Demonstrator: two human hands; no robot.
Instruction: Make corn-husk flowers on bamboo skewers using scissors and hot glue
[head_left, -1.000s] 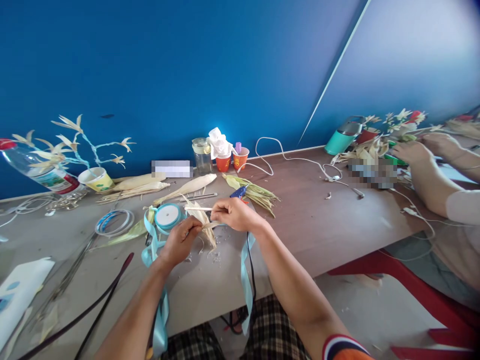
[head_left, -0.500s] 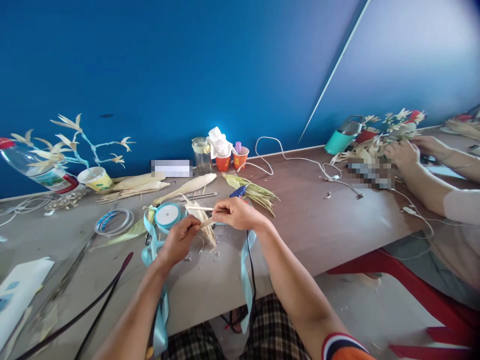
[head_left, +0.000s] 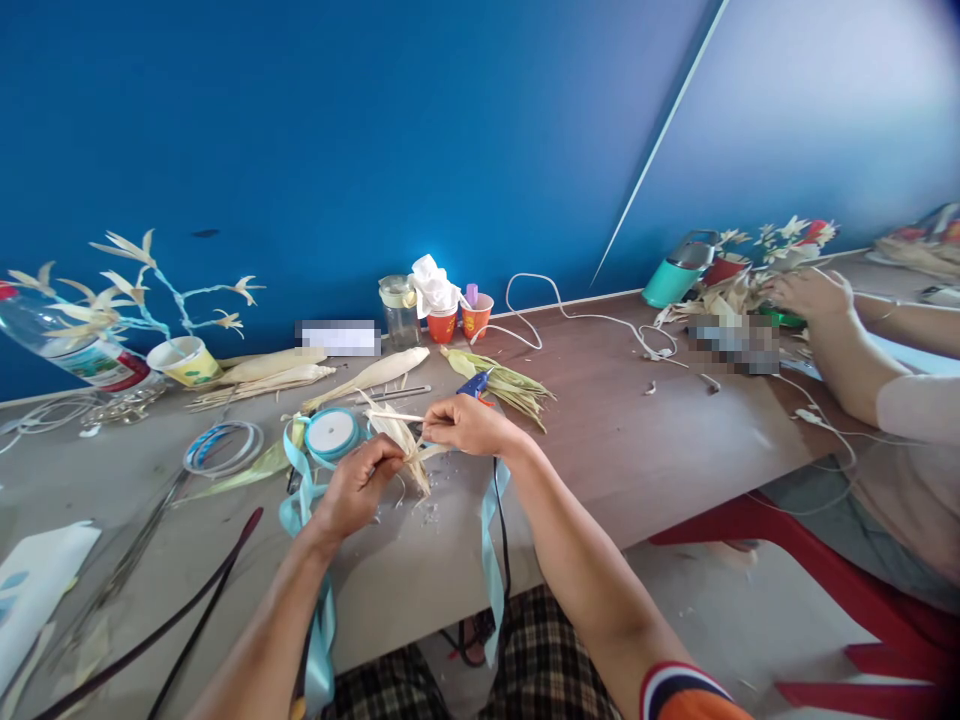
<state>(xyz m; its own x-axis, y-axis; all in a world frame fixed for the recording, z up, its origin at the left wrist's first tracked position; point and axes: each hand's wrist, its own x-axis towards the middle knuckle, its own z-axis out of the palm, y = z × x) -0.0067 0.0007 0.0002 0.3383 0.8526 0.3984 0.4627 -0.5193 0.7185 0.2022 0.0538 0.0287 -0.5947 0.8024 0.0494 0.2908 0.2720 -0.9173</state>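
Note:
My left hand (head_left: 358,485) is closed in a pinch on a small piece of dried corn husk (head_left: 429,452) just above the table. My right hand (head_left: 469,422) is closed too, gripping the other end of that husk piece and a thin pale stick (head_left: 394,416) that points left. Beneath the hands lies a bundle of dry husk strips (head_left: 401,440). A spool of light blue ribbon (head_left: 332,433) sits just left of them, its ribbon (head_left: 491,555) trailing over the table edge. A blue glue gun (head_left: 476,384) lies behind my right hand.
Corn husks (head_left: 375,372) and green husks (head_left: 510,384) lie further back, with orange cups (head_left: 459,320), a glass jar (head_left: 397,312), a yellow cup (head_left: 184,358), a plastic bottle (head_left: 82,355) and wire rings (head_left: 223,447). White cables (head_left: 592,320) cross the table. Another person's hands (head_left: 814,295) work at the right.
My hands have drawn slightly closer together and the husk piece between them has shifted. The person at the right moved their hands a little back.

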